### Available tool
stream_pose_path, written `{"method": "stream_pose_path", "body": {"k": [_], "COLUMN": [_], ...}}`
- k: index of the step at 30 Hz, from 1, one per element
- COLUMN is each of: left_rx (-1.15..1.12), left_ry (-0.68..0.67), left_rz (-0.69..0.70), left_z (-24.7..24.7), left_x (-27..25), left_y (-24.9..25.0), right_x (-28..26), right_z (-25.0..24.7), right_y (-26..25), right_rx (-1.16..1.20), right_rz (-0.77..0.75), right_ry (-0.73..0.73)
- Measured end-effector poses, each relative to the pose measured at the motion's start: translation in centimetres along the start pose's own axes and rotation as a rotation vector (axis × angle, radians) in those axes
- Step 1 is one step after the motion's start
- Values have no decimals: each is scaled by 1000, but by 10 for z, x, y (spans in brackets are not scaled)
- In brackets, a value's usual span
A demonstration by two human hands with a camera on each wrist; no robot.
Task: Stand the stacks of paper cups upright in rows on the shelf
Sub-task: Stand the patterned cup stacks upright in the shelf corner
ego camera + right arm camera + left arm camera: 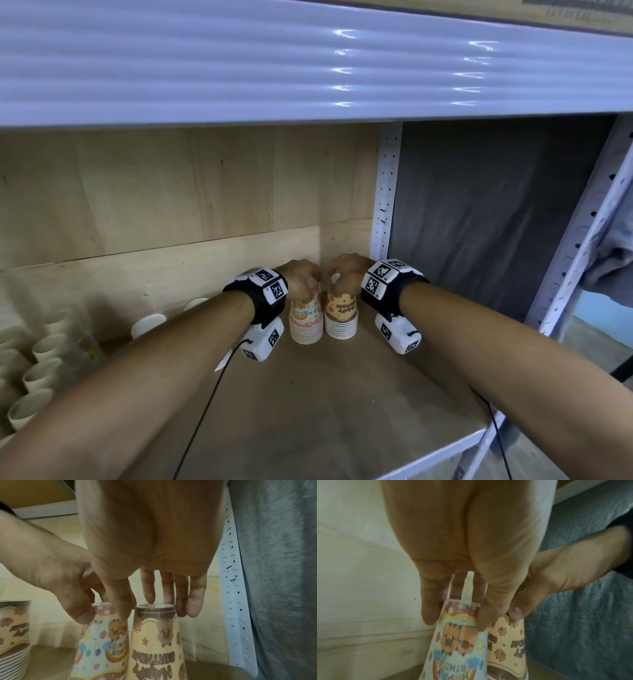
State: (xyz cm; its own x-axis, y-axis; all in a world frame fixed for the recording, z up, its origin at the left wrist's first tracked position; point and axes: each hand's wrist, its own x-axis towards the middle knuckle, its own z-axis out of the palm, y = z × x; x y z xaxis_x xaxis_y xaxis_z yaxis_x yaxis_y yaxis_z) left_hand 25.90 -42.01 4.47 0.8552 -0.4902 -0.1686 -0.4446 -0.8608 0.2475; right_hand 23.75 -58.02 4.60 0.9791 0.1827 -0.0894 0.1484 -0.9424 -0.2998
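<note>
In the head view we see both forearms reaching into the far right corner of the brown shelf [308,404], where two wrapped stacks of birthday paper cups stand upside down, side by side and just touching: the rainbow-print stack [306,320] on the left and the beige-and-brown stack [341,317] on the right. Our left hand [298,279] sits over the top of the rainbow-print stack and our right hand [346,274] over the top of the beige-and-brown stack, close to the white perforated upright [386,205] and the plywood back panel [171,192]. Off to the left, plain white cups [148,324] and kraft-coloured cups [48,359] stand on the shelf. From the left wrist we see our left hand [462,555] with its fingers [429,609] curled down around the top of the rainbow-print stack [458,642], grasping it by the clear wrap, while the thumb of our right hand [556,577] touches the beige-and-brown stack [506,646] beside it. From the right wrist we see our right hand [150,545] with straight, relaxed fingers [195,599] resting on the rim of the top of the beige-and-brown stack [157,642], not clenched round it; our left hand [56,572] pinches the top of the rainbow-print stack [102,645], and a further brown-patterned stack [13,628] stands at the left edge.
</note>
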Motion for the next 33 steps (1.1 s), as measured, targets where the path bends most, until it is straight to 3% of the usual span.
{"method": "stream_pose_path", "body": {"k": [6, 16, 23, 33], "left_rx": [-33, -60, -48, -78], "left_ry": [33, 208, 246, 255], "left_rz": [-48, -162, -183, -217], "left_z": [-6, -16, -10, -4], "left_x": [5, 33, 52, 62], "left_y": [-6, -22, -23, -23], "right_x": [16, 57, 88, 104], "right_z": [-5, -4, 9, 11], "right_y": [3, 17, 29, 32], "right_rx": [-8, 24, 90, 170], "right_rz": [-4, 7, 11, -50], "right_ry": [-61, 44, 147, 135]}}
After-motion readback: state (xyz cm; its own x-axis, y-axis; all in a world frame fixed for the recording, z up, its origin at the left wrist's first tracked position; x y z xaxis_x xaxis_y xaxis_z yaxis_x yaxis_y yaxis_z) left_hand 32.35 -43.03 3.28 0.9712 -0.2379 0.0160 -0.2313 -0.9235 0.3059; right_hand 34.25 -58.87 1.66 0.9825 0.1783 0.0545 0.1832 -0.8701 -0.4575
